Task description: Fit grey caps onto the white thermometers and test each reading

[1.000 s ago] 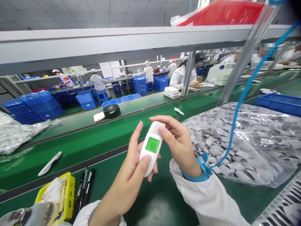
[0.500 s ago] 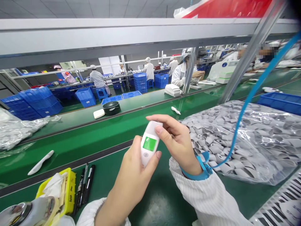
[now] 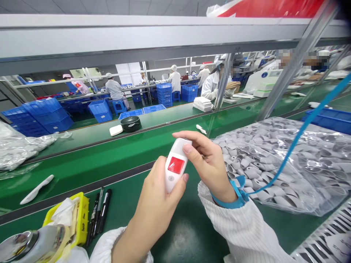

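A white handheld thermometer (image 3: 170,179) with a small lit red screen and a grey button faces me above the green bench. My left hand (image 3: 153,201) is closed around its lower body, thumb on the right side. At its upper end, my right hand (image 3: 207,164) grips the head between thumb and fingers; part of those fingers is hidden behind it. A blue wrist strap (image 3: 233,195) with a coiled cord circles my right wrist.
Right of my hands lies a clear bag of grey plastic caps (image 3: 274,164). A yellow bin (image 3: 82,219), black pens (image 3: 103,212) and a metal-topped bottle (image 3: 35,244) stand left. White parts (image 3: 37,190) lie on the green conveyor (image 3: 109,157). Co-workers sit beyond.
The thermometer's screen has turned from green to red. Both hands keep their hold. The white pieces on the conveyor have shifted left.
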A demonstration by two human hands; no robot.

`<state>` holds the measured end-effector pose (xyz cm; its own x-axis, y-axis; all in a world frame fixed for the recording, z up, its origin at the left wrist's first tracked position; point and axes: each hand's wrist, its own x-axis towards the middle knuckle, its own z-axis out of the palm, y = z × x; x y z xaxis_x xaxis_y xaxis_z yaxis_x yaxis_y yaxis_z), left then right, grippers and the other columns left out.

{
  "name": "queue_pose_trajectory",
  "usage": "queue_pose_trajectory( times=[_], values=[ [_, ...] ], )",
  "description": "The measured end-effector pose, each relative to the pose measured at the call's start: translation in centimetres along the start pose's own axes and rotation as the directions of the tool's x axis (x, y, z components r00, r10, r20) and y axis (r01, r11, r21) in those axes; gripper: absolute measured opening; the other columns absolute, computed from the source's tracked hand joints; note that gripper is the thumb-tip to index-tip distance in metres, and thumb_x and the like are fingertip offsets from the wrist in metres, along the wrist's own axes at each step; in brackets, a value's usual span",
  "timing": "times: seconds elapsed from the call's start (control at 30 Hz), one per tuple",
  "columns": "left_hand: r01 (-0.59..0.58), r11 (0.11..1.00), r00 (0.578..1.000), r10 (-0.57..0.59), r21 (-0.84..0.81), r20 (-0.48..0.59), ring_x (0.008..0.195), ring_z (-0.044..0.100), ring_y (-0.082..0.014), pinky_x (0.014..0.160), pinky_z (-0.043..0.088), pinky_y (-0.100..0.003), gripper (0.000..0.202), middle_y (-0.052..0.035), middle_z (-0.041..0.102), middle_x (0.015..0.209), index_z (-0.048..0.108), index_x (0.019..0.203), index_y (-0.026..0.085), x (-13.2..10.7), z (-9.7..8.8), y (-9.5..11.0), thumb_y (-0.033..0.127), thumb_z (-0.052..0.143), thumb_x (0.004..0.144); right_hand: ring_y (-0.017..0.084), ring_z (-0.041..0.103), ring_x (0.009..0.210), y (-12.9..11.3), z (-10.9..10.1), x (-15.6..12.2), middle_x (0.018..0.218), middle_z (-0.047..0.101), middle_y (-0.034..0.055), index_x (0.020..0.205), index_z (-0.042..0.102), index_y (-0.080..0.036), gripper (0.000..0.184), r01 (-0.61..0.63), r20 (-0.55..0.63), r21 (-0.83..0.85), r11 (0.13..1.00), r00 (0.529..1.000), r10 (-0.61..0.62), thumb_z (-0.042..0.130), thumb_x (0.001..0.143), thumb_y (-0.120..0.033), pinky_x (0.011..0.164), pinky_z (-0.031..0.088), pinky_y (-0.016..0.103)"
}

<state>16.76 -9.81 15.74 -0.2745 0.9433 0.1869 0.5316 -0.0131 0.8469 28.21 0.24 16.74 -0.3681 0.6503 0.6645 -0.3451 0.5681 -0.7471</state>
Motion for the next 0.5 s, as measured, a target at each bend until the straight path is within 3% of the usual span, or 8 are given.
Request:
queue_pose_trajectory(
  times=[0.13,0.2,0.23,0.33,0.43,0.5],
  values=[
    [-0.005,1.0,1.0,0.006,0.022,-0.003,0.063,0.046,-0.016,0.057,0.034,-0.029,0.022,0.004,0.05,0.073,0.048,0.085,0.024,-0.03,0.12,0.18,0.041,0.056,0.096,0.013,0.061,0.067,0.11,0.15,0.03,0.087,0.071,0.0017,0.109,0.072,-0.023,0.019,-0.025,0.01,-0.005,1.0,1.0,0.025,0.061,0.098,-0.034,0.056,0.051,0.023],
    [-0.028,0.999,0.997,0.031,0.044,-0.072,0.065,0.05,-0.0168,0.058,0.036,-0.029,0.018,0.002,0.055,0.08,0.05,0.091,0.024,-0.03,0.29,0.24,0.039,0.059,0.094,0.013,0.061,0.068,0.13,0.2,0.12,0.088,0.07,0.0023,0.11,0.071,-0.023,0.021,-0.035,0.008,0.005,0.999,0.999,0.035,0.062,0.098,-0.037,0.057,0.052,0.024],
    [-0.054,0.997,0.988,0.062,0.063,-0.139,0.068,0.053,-0.0175,0.059,0.038,-0.03,0.019,0.0,0.058,0.087,0.052,0.1,0.023,-0.04,0.38,0.24,0.038,0.062,0.092,0.014,0.061,0.068,0.14,0.2,0.18,0.089,0.07,0.0029,0.11,0.07,-0.023,0.022,-0.041,0.002,0.012,0.999,0.999,0.041,0.063,0.097,-0.04,0.057,0.052,0.025],
    [-0.143,0.985,0.933,0.166,0.094,-0.318,0.078,0.058,-0.0196,0.064,0.042,-0.031,0.055,-0.0056,0.059,0.107,0.046,0.135,0.025,-0.03,0.48,0.09,0.035,0.071,0.087,0.015,0.062,0.073,0.31,0.03,0.29,0.096,0.068,0.0043,0.117,0.068,-0.024,0.037,-0.078,0.049,0.023,0.997,0.996,0.076,0.067,0.093,-0.053,0.06,0.052,0.026],
    [-0.138,0.978,0.964,0.096,-0.156,-0.247,0.073,0.058,-0.0174,0.058,0.044,-0.028,0.055,-0.0029,0.058,0.098,0.043,0.143,0.028,0.17,0.12,-0.2,0.043,0.064,0.094,0.013,0.054,0.065,0.57,-0.32,0.17,0.083,0.057,-0.0004,0.137,0.055,-0.025,0.068,-0.14,0.169,0.057,0.989,0.977,0.129,0.065,0.086,-0.07,0.054,0.045,0.025],
    [-0.09,0.9,0.992,0.041,-0.426,-0.122,0.065,0.059,-0.0147,0.052,0.045,-0.025,0.043,-0.0017,0.06,0.091,0.045,0.138,0.025,0.5,-0.33,-0.37,0.046,0.052,0.101,0.011,0.044,0.059,0.61,-0.5,0.03,0.075,0.046,-0.0042,0.135,0.051,-0.024,0.061,-0.176,0.176,0.044,0.983,0.97,0.166,0.051,0.095,-0.07,0.051,0.038,0.025]
  ],
)
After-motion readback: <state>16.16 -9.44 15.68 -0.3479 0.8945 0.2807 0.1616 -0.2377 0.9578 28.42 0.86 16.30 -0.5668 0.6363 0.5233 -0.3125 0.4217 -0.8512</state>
